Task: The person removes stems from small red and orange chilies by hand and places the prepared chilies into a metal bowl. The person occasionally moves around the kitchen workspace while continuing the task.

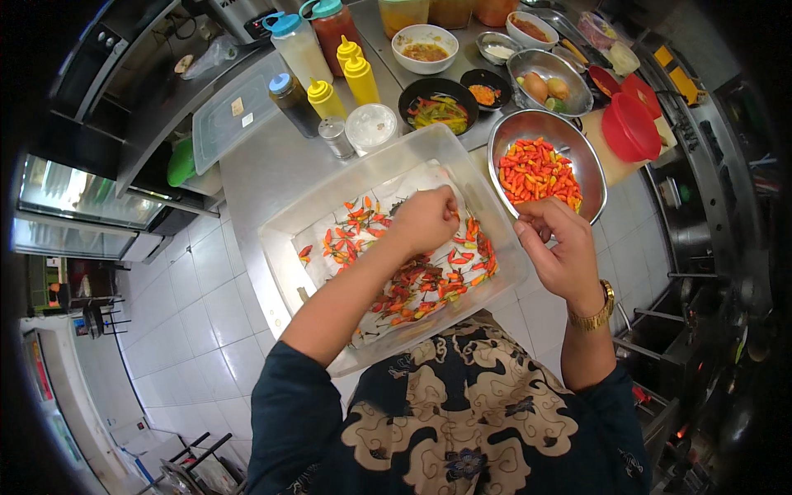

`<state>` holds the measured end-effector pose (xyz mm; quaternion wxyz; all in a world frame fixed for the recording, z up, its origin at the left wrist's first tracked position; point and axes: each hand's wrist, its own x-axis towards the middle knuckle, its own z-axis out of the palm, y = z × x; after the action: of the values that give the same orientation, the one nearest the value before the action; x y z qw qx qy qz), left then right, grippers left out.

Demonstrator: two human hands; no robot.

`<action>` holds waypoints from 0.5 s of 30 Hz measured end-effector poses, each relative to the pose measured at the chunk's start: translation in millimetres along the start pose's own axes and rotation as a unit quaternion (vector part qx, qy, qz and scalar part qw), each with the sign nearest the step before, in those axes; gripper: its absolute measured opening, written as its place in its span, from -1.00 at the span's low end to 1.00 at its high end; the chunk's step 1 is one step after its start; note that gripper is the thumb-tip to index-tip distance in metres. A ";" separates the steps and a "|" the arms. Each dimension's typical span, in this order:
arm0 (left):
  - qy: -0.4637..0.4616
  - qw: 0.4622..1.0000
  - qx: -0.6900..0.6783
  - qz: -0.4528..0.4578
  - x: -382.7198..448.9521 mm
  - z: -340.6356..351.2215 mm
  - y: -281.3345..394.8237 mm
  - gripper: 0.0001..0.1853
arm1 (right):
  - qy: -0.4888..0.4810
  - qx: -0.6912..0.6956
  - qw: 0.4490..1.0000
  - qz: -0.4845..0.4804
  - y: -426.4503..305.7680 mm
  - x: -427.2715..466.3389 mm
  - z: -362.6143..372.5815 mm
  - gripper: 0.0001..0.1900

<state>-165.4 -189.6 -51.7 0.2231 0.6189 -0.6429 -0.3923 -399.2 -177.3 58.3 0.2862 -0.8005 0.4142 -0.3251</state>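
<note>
A translucent plastic tub (281, 244) lined with white paper (396, 192) holds loose red and orange chili peppers (427, 281), many with green stems. My left hand (427, 216) is inside the tub, its fingers curled down. A bit of orange shows at its fingertips, but I cannot tell whether they grip a pepper. Just right of the tub is a steel bowl (597, 161), with a heap of stemless chili peppers (537, 170) in it. My right hand (557, 247) is at that bowl's near rim, thumb and fingers bent; what is between them is hidden.
Yellow squeeze bottles (361, 80), a dark sauce bottle (294, 105) and a shaker (336, 137) stand behind the tub. Farther right are a black bowl of sliced peppers (411, 99), a steel bowl of vegetables (516, 65) and a red plastic container (631, 127) near a cutting board (619, 167).
</note>
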 end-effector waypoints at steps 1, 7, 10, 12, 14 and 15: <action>0.003 1.000 -0.016 -0.001 -3.7 -9.3 -5.5 -0.74 | -0.012 -0.009 1.000 0.003 -0.9 1.3 4.5 -0.85; -0.116 0.975 0.185 -0.038 -42.5 -78.1 -6.1 -0.59 | -0.176 -0.165 0.968 -0.071 22.3 19.2 50.8 -0.88; -0.070 0.973 0.213 -0.051 -64.7 -93.6 -11.0 -0.55 | -0.244 -0.307 0.918 -0.060 19.5 30.2 83.8 -0.88; -0.025 0.986 0.161 -0.045 -83.0 -105.6 -12.9 -0.58 | -0.272 -0.329 0.902 -0.072 8.0 30.0 95.6 -0.87; 0.014 0.993 0.100 -0.055 -94.5 -113.1 -16.7 -0.60 | -0.305 -0.346 0.885 -0.054 10.7 29.8 111.4 -0.84; 0.035 0.995 0.063 -0.065 -97.5 -114.2 -20.2 -0.61 | -0.318 -0.359 0.877 -0.040 23.8 26.2 123.0 -0.87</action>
<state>-51.5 -119.5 19.6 0.1794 0.6858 -0.6165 -0.3428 -305.7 -188.1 -28.4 0.0822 -0.9242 0.3573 0.1067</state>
